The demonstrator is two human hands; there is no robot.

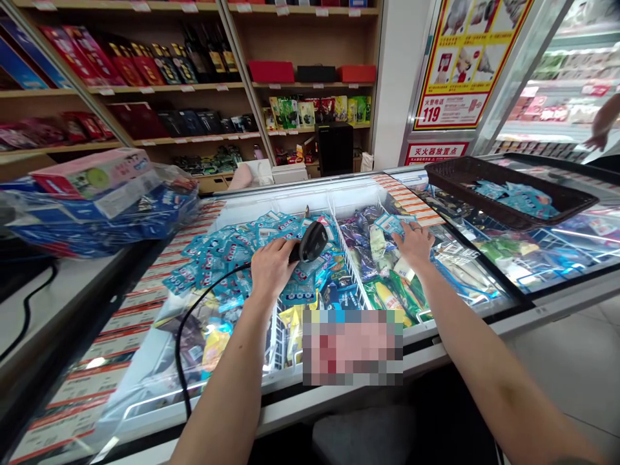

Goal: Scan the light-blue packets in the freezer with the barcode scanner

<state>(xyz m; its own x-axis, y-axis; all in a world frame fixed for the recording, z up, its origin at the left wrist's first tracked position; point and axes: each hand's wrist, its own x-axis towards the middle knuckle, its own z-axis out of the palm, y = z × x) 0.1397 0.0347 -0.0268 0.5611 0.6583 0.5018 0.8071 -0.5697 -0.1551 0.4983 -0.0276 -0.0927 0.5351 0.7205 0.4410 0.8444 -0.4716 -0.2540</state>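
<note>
My left hand (272,266) is wrapped round the grip of a black barcode scanner (314,241), whose cable runs down past my forearm. Under it spreads a heap of light-blue snack packets (213,258) on the glass top of a chest freezer (290,413). Farther right, my right hand (415,244) has its thumb and fingers closed at the near edge of a blue packet (391,223). That packet is over the freezer's right part, near an orange-and-white label strip (411,200). The fingertips' exact hold is partly hidden.
A dark brown tray (571,205) with more blue packets stands at the right. Plastic-wrapped boxes (97,200) sit at the left. White wire dividers (351,258) separate the bagged goods. Stocked shelves (310,84) line the back. Another person's hand (600,132) shows at far right.
</note>
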